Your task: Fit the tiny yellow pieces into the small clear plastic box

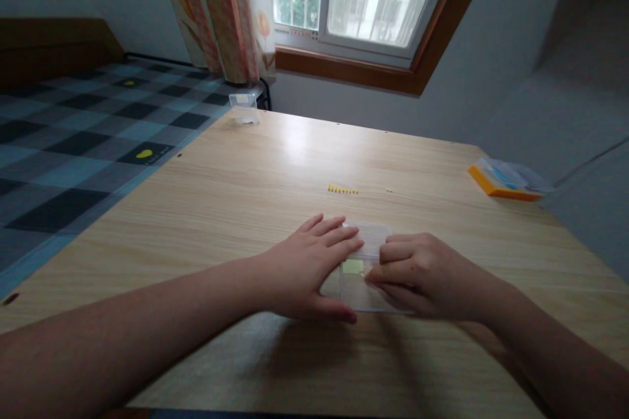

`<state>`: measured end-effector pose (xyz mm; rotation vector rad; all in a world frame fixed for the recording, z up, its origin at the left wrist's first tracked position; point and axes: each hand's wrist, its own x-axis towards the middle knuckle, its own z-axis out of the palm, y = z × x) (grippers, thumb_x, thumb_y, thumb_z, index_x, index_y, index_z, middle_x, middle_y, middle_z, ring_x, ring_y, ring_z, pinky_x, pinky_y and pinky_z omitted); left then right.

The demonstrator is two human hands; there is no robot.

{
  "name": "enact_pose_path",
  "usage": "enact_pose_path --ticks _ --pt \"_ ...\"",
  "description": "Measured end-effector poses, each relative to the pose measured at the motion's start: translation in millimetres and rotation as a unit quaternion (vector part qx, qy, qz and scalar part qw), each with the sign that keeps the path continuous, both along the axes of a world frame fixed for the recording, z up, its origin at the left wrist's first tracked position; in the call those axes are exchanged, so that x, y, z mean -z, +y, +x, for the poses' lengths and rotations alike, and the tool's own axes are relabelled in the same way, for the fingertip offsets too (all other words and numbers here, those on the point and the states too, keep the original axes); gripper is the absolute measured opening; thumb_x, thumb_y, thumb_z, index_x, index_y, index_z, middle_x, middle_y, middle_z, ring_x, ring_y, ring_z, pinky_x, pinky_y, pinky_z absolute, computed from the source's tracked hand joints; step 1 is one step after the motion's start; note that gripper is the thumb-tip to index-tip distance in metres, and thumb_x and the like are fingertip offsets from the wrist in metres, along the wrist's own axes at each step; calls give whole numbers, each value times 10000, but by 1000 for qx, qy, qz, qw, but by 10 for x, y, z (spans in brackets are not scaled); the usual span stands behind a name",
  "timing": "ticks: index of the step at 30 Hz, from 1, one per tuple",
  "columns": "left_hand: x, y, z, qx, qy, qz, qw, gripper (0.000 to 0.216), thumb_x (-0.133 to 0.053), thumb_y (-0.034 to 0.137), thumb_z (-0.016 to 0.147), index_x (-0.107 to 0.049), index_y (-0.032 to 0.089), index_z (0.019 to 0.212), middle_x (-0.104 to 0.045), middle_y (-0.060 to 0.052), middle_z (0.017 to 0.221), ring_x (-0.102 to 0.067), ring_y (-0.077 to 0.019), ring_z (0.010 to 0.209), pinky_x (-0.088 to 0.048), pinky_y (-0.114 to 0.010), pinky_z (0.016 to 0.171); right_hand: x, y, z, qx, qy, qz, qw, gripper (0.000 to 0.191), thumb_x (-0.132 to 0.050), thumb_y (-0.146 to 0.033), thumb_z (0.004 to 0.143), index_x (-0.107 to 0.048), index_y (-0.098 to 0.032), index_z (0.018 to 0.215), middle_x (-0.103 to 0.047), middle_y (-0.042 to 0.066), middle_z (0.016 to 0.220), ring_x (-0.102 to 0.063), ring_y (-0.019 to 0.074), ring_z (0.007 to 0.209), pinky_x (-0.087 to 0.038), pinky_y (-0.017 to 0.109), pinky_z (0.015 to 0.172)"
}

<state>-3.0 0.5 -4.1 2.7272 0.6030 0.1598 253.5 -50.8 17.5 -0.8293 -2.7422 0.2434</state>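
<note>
A clear plastic case (373, 298) lies on the wooden table in front of me, with a pale yellow-green piece (352, 266) showing inside it. My left hand (314, 268) rests along the case's left side, fingers spread over its edge. The fingers of my right hand (422, 275) are pinched together over the right part of the case, close to the yellow-green piece. Whatever lies between those fingertips is hidden. Beyond the case sits a short row of tiny yellow pieces (343, 190), with a couple of tiny pale bits (389, 191) to its right.
A small clear open box (244, 109) stands at the table's far left corner. Near the right edge lies an orange tray (506, 191) with clear and blue items on it. A bed with a checked cover (88, 144) adjoins the table (196, 209) on the left.
</note>
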Motion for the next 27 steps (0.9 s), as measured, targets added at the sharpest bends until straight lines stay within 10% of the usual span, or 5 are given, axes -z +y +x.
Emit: enact_pose_path --ticks 27 --pt "-21 -3 8 -1 11 -3 1000 1002 -684 779 801 -438 159 1548 -340 -162 1644 -248 -414 1536 -133 -602 1262 35 3 -10 3 -7 -7 1000 254 -497 -211 1010 -751 -203 995 -587 2 754 -447 94 673 -288 254 669"
